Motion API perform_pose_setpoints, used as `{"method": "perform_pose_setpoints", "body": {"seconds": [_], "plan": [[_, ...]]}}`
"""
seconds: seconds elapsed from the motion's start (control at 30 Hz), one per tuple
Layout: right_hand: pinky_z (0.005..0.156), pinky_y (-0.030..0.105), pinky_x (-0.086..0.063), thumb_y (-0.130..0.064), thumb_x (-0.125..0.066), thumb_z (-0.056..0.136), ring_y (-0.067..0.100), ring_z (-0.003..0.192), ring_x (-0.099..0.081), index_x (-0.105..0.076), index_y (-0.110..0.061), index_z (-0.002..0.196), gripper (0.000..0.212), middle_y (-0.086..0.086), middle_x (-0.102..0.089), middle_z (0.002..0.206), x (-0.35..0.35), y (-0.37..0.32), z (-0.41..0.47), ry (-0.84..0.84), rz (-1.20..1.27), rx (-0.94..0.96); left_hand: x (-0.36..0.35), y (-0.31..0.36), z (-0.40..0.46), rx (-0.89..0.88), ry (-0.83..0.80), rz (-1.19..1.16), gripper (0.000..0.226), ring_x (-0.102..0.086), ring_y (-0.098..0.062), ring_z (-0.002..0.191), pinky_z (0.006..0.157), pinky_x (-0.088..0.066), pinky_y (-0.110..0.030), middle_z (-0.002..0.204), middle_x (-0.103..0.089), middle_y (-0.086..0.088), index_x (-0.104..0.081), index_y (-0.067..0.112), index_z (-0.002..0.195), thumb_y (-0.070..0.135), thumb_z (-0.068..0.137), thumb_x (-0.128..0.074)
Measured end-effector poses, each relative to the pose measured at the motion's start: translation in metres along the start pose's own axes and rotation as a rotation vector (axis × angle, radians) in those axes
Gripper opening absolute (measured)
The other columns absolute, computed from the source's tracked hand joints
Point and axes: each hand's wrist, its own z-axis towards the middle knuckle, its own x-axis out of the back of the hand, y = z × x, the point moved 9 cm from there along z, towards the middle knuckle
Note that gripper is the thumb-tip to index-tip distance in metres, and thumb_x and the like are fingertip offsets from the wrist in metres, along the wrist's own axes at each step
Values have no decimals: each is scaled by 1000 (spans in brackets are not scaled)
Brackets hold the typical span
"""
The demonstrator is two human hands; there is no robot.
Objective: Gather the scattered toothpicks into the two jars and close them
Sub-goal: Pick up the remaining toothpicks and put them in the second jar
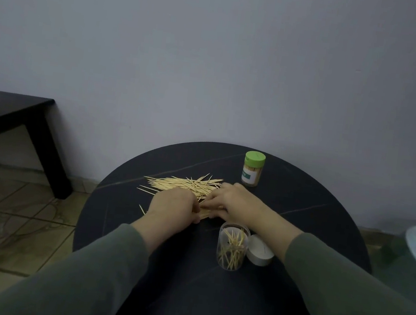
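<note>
Both hands are down in the toothpicks, a loose heap on the far left of the round counter. The left hand and right hand meet over the near edge of the heap, fingers curled in as if squaring up a bundle between them; from here I can't quite tell how many sticks each grip holds, but both look closed on some.

So the gathering step is under way. One jar stands at the back, full and capped green. The open jar stands just by the right wrist, only partly filled, its white lid touching it on the right.

Next, I'd judge, the bundle wants lifting, turning upright and dropping into the open jar without knocking it over.
</note>
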Motion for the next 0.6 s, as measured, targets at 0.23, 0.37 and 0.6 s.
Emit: {"method": "perform_pose_setpoints", "body": {"seconds": [0.23,0.37,0.6], "plan": [[87,34,-27,-34,-45,100,16,112,-46,-64,-29,119,28,-7,-58,124,-1,0,-3,20,-156,5,1,2,0,8,3,24,23,-61,-17,102,76,-46,-30,109,-66,5,-71,35,108,43,88,-64],[92,37,-29,-34,-44,100,16,114,-46,-62,-29,124,30,-5,-58,123,1,5,-10,14,-157,-30,-1,3,0,12,-4,36,23,-60,-18,102,80,-49,-32,110,-65,4,-70,31,109,40,89,-63],[100,40,-29,-36,-45,100,16,114,-45,-62,-30,123,29,-6,-59,122,7,12,-23,46,-180,-103,-5,13,0,-16,4,58,28,-60,-19,101,82,-49,-33,108,-65,2,-68,28,112,44,92,-58]]}}
